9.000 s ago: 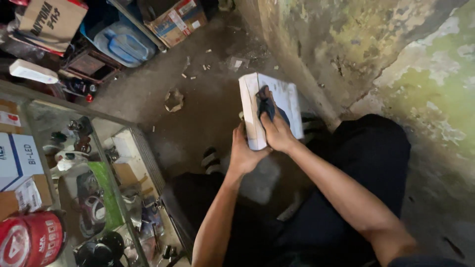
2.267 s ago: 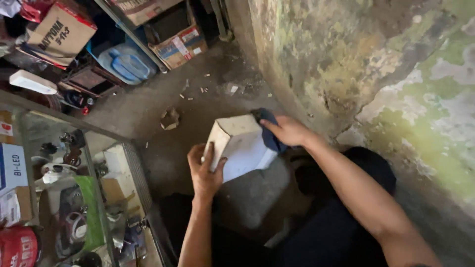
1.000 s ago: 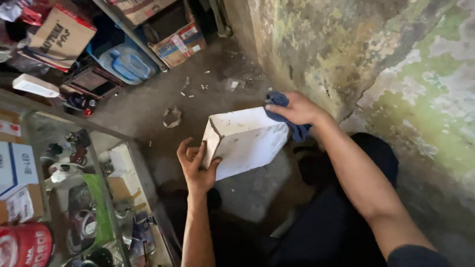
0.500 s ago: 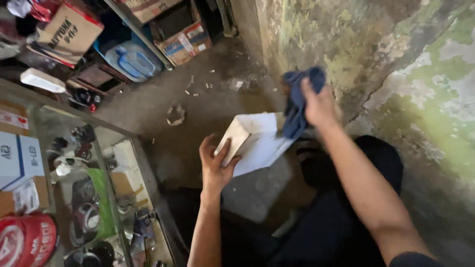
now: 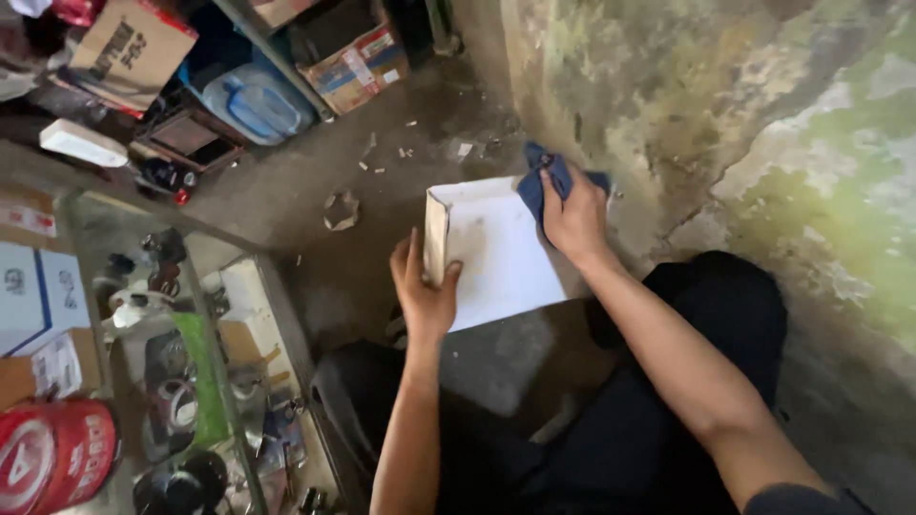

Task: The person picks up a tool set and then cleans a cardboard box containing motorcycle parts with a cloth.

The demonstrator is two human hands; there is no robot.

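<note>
A flat white box [image 5: 496, 257] is held over my lap, its broad face turned up. My left hand [image 5: 422, 288] grips its left edge, thumb on top. My right hand [image 5: 573, 217] presses a dark blue cloth [image 5: 539, 183] onto the box's far right corner. The cloth bunches out beyond my fingers. My legs in dark trousers [image 5: 658, 420] lie below the box.
A stained, peeling wall [image 5: 725, 105] runs along the right. A glass display case [image 5: 172, 362] full of small goods stands at the left. Cardboard boxes [image 5: 355, 59], a blue plastic container [image 5: 250, 100] and debris on the concrete floor [image 5: 382, 162] lie ahead.
My right hand lifted the blue cloth off the box, then brought it back down onto the far right corner. The box has tilted flatter, its broad face now up.
</note>
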